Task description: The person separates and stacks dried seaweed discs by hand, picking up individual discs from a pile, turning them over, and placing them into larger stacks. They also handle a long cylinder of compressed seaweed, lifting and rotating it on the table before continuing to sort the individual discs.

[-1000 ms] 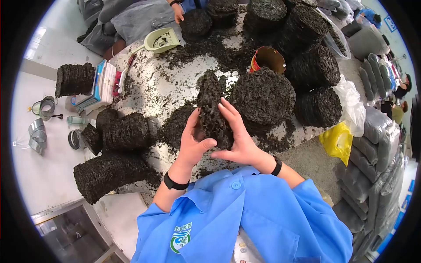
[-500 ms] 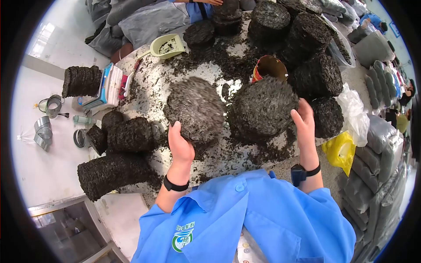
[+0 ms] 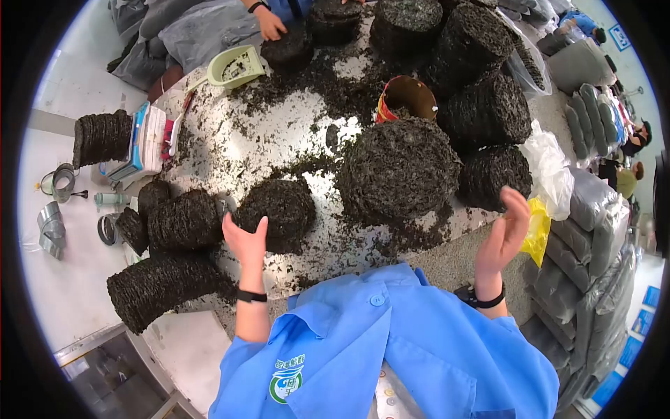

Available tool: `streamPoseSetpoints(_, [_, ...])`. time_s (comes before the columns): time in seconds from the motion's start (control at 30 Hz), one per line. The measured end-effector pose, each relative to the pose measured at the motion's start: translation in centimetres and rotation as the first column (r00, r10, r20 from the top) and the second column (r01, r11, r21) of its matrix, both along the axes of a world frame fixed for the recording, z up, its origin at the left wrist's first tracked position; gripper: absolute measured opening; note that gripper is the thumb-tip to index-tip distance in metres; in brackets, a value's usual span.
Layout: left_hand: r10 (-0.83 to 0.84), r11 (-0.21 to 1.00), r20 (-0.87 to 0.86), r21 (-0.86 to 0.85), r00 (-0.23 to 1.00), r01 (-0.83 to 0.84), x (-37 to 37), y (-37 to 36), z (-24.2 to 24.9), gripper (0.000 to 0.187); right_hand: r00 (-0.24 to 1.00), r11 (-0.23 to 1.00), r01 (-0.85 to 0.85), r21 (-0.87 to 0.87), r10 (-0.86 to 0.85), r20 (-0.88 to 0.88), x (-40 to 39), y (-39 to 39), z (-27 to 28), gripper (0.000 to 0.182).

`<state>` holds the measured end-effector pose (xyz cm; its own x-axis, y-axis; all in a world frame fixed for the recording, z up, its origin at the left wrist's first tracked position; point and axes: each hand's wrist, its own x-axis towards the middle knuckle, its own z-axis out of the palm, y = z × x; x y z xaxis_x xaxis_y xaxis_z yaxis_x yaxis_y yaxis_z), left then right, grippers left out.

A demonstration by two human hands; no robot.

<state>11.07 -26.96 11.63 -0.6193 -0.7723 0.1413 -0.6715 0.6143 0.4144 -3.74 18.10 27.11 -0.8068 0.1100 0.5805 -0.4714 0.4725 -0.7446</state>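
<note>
My left hand is open, thumb and fingers apart, at the near left edge of a low round stack of dark, flaky discs that look like dried seaweed. To the right stands a taller, wider stack of the same discs, its rough round top facing me. My right hand is raised off to the right of it, over the table's near edge, fingers loosely spread and holding nothing. Beyond the tall stack is a red and gold round tin, its mouth open.
Dark crumbs litter the white table. More stacks line the right side; others lie tipped at left. A pale green dustpan lies at the back, near another person's hand on a stack. A yellow bag hangs at right.
The disc at my left hand has left its spot, uncovering the low stack; the right stack looks taller. Both hands have moved outward, apart. The other person's hand now reaches onto a back stack.
</note>
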Motion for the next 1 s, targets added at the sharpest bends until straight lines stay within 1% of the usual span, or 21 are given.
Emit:
streamPoseSetpoints(0.03, [0.087, 0.995, 0.133, 0.043, 0.987, -0.093, 2.0, -2.3, -3.8, 0.102, 0.968, 0.967, -0.251, -0.050, 0.251, -0.003, 0.8, -1.4, 0.9, 0.037])
streamPoseSetpoints(0.07, [0.027, 0.964, 0.059, 0.263, 0.998, -0.042, 3.0, -3.2, -6.7, 0.105, 0.872, 0.866, -0.488, -0.103, 0.489, -0.022, 1.4, -3.3, 1.4, 0.035])
streamPoseSetpoints(0.1, [-0.010, 0.887, -0.027, 0.461, 1.000, 0.021, 4.1, -4.1, -8.0, 0.108, 0.770, 0.760, -0.616, -0.205, 0.637, 0.047, 2.1, -5.9, 1.4, 0.030])
streamPoseSetpoints(0.17, [0.085, 0.962, 0.229, 0.236, 0.970, -0.140, 2.7, -1.2, -4.8, 0.105, 0.424, 0.494, -0.833, -0.248, 0.859, 0.287, 2.4, -11.5, 0.6, 0.026])
streamPoseSetpoints(0.2, [0.111, 0.961, 0.218, 0.225, 0.969, -0.161, 2.3, -0.5, -3.7, 0.100, 0.257, 0.424, -0.829, -0.364, 0.867, 0.426, 3.2, -14.6, -1.7, 0.028])
streamPoseSetpoints(0.23, [0.121, 0.960, 0.208, 0.225, 0.971, -0.167, 2.2, -0.1, -3.4, 0.098, 0.158, 0.374, -0.855, -0.359, 0.848, 0.507, 3.9, -17.6, -5.0, 0.035])
streamPoseSetpoints(0.37, [0.081, 0.992, 0.137, 0.084, 0.987, -0.093, 1.9, 1.3, -0.6, 0.096, 0.433, 0.390, -0.900, 0.195, 0.747, 0.505, 7.2, -26.0, -15.1, 0.106])
streamPoseSetpoints(0.4, [0.031, 0.999, 0.076, 0.034, 0.997, -0.034, 2.2, 1.2, -0.2, 0.095, 0.440, 0.383, -0.897, 0.223, 0.716, 0.542, 7.8, -27.1, -16.4, 0.115])
streamPoseSetpoints(0.43, [-0.014, 0.995, -0.090, 0.101, 0.996, 0.023, 2.3, 0.9, -0.3, 0.091, 0.448, 0.374, -0.893, 0.250, 0.681, 0.580, 8.2, -28.1, -17.1, 0.124])
streamPoseSetpoints(0.47, [0.053, 0.961, -0.103, 0.274, 0.993, -0.023, 2.6, 0.8, -0.3, 0.088, 0.498, 0.446, -0.860, 0.246, 0.630, 0.596, 8.7, -28.8, -17.7, 0.128])
streamPoseSetpoints(0.5, [0.121, 0.896, -0.109, 0.440, 0.987, -0.061, 2.8, 0.6, -0.3, 0.086, 0.469, 0.479, -0.862, 0.166, 0.630, 0.619, 8.6, -29.1, -18.4, 0.128])
streamPoseSetpoints(0.57, [0.131, 0.872, -0.091, 0.485, 0.987, -0.071, 3.6, -0.9, -1.5, 0.085, 0.393, 0.510, -0.859, -0.047, 0.716, 0.577, 8.2, -28.8, -19.4, 0.125])
streamPoseSetpoints(0.6, [0.131, 0.845, -0.075, 0.530, 0.989, -0.072, 4.2, -1.3, -2.3, 0.083, 0.390, 0.506, -0.862, -0.043, 0.713, 0.582, 8.0, -28.4, -19.7, 0.125])
streamPoseSetpoints(0.67, [0.182, 0.840, -0.105, 0.534, 0.978, -0.099, 4.6, -1.3, -2.7, 0.081, 0.289, 0.489, -0.841, -0.232, 0.769, 0.571, 7.3, -27.6, -19.6, 0.114])
streamPoseSetpoints(0.7, [0.229, 0.839, -0.133, 0.530, 0.964, -0.126, 4.8, -1.2, -2.9, 0.078, 0.292, 0.490, -0.842, -0.224, 0.764, 0.575, 7.3, -27.4, -19.8, 0.114])
streamPoseSetpoints(0.77, [0.223, 0.867, -0.108, 0.476, 0.969, -0.147, 4.4, -0.8, -1.4, 0.074, 0.621, 0.680, -0.720, 0.137, 0.544, 0.565, 7.7, -27.0, -20.8, 0.103])
streamPoseSetpoints(0.83, [0.168, 0.878, -0.053, 0.462, 0.984, -0.125, 4.5, -0.7, -0.9, 0.072, 0.644, 0.723, -0.672, 0.164, 0.460, 0.611, 8.6, -27.0, -22.3, 0.092])
streamPoseSetpoints(0.9, [0.169, 0.826, -0.019, 0.548, 0.985, -0.131, 5.6, -2.2, -3.1, 0.068, 0.345, 0.771, -0.588, -0.245, 0.513, 0.786, 9.4, -27.0, -23.6, 0.089])
streamPoseSetpoints(0.93, [0.168, 0.766, 0.015, 0.628, 0.986, -0.140, 5.7, -2.5, -3.3, 0.063, 0.288, 0.768, -0.525, -0.368, 0.567, 0.772, 9.5, -26.8, -23.0, 0.080])
streamPoseSetpoints(0.97, [0.167, 0.765, 0.015, 0.629, 0.986, -0.139, 5.8, -2.5, -3.5, 0.063, 0.289, 0.769, -0.525, -0.366, 0.565, 0.773, 9.4, -26.6, -23.0, 0.080])
streamPoseSetpoints(1.0, [0.264, 0.639, -0.116, 0.765, 0.958, -0.083, 6.1, -2.4, -3.6, 0.060, 0.202, 0.712, -0.428, -0.557, 0.676, 0.709, 9.3, -26.3, -22.9, 0.077])
